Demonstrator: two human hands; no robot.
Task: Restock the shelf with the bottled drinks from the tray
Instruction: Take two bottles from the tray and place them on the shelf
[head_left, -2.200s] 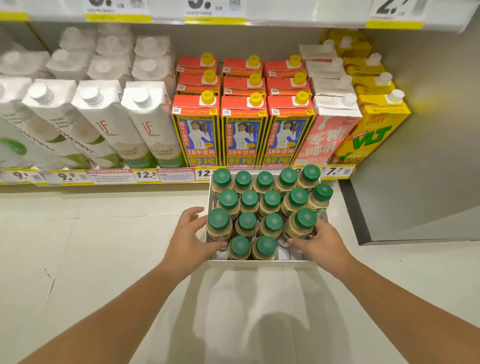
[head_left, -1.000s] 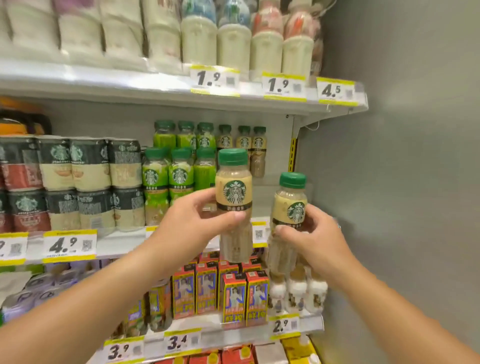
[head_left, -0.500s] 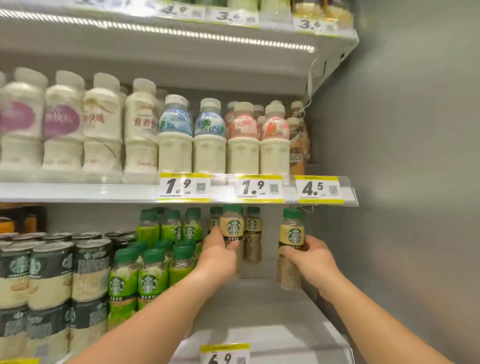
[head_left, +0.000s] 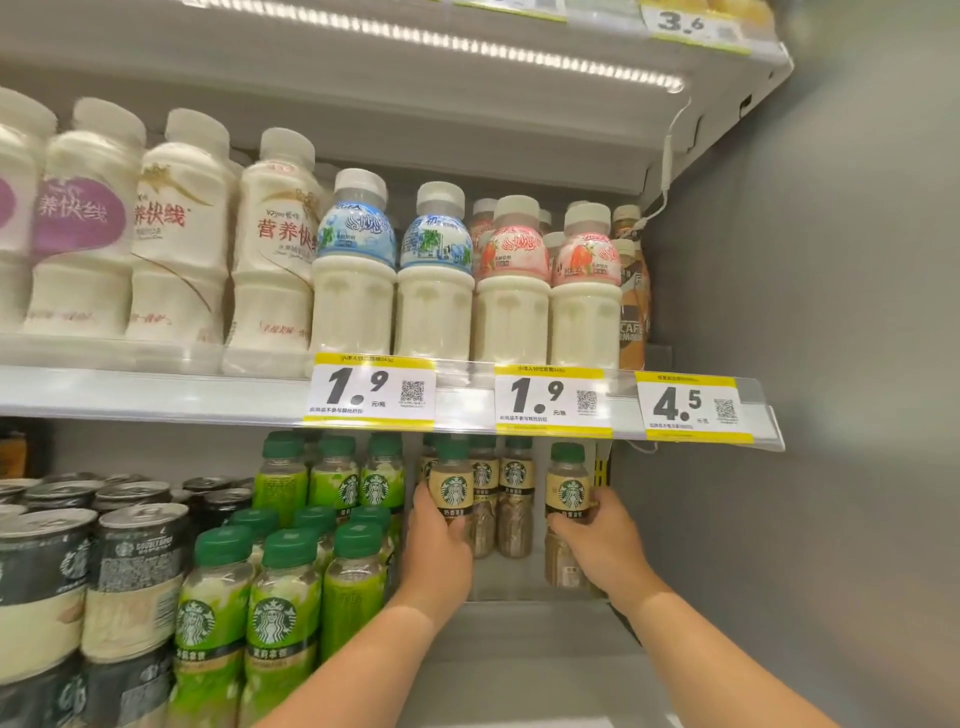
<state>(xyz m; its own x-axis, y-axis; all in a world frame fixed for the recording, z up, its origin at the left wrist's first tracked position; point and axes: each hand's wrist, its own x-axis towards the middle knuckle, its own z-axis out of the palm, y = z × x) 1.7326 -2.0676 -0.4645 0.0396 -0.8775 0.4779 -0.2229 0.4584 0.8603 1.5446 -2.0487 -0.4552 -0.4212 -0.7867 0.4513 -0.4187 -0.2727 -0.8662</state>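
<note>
Shelf (head_left: 519, 675) work: left hand (head_left: 439, 551) clamps one bottle (head_left: 451, 491), right hand (head_left: 605, 545) a second bottle (head_left: 567, 493). Seat both flat beside the far row (head_left: 515, 493), labels forward.

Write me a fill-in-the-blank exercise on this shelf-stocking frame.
1. The left hand grips the left bottle, whose cap is ____.
2. The price tag above the right hand and right bottle reads ____.
3. The left bottle is to the ____ of the green-labelled bottles.
Missing words: green; 4.5; right.
</note>
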